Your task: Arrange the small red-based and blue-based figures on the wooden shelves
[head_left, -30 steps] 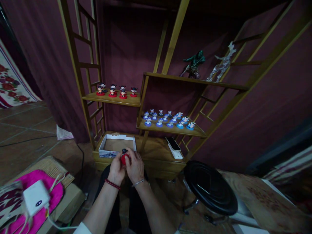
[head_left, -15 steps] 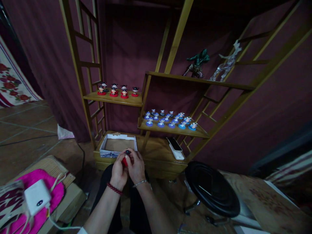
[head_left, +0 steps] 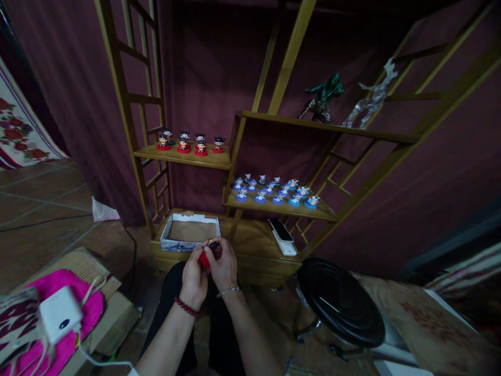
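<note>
Both hands meet above my lap around one small figurine (head_left: 204, 259) with a red base and a dark head. My left hand (head_left: 193, 275) has its fingers wrapped about the red part. My right hand (head_left: 224, 266) grips the dark head end from the other side. Fingers hide much of the figurine. Just beyond the hands, an open shallow box (head_left: 172, 244) with a printed side rests on the cabinet's low ledge. Similar red-based figurines (head_left: 183, 143) stand on the left shelf (head_left: 176, 157).
Several blue and purple figurines (head_left: 260, 196) stand on the middle shelf (head_left: 270, 208). Phones (head_left: 282, 231) lie on the ledge. A dark green statue (head_left: 324, 96) and a clear deer (head_left: 370, 102) top the upper shelf. A black stool (head_left: 340, 303) is at right; a white power bank (head_left: 60, 313) at left.
The hands and figurine have shifted slightly right. The figurine has tilted, its dark head now leaning right and its red base showing more at the left.
</note>
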Demonstrator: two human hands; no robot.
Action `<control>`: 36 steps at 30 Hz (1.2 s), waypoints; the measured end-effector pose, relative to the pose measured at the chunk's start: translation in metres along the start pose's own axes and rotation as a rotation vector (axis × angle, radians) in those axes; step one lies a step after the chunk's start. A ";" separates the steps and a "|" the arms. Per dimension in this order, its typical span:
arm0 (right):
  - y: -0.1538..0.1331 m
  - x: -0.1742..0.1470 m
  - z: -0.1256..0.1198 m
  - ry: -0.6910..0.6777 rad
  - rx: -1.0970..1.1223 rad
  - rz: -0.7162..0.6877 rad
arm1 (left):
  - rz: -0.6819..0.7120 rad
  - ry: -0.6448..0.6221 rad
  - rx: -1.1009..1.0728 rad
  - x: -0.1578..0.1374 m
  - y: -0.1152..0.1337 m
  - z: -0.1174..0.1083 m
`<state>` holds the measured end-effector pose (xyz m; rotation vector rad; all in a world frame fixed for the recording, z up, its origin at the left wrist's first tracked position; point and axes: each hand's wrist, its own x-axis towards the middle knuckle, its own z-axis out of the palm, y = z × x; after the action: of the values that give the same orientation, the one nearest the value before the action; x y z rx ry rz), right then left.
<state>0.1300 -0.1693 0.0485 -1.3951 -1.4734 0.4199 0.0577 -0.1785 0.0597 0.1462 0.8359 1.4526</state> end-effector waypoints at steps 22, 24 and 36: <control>0.019 0.006 -0.010 -0.007 0.486 0.204 | -0.031 0.048 0.071 -0.004 0.009 0.007; 0.018 0.005 -0.010 -0.013 0.481 0.219 | -0.040 0.055 0.097 -0.005 0.009 0.007; 0.010 0.004 -0.003 -0.014 0.473 0.237 | -0.106 0.033 0.070 0.004 0.014 0.002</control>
<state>0.1385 -0.1640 0.0435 -1.1819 -1.1245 0.8680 0.0471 -0.1717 0.0668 0.1288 0.9090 1.3304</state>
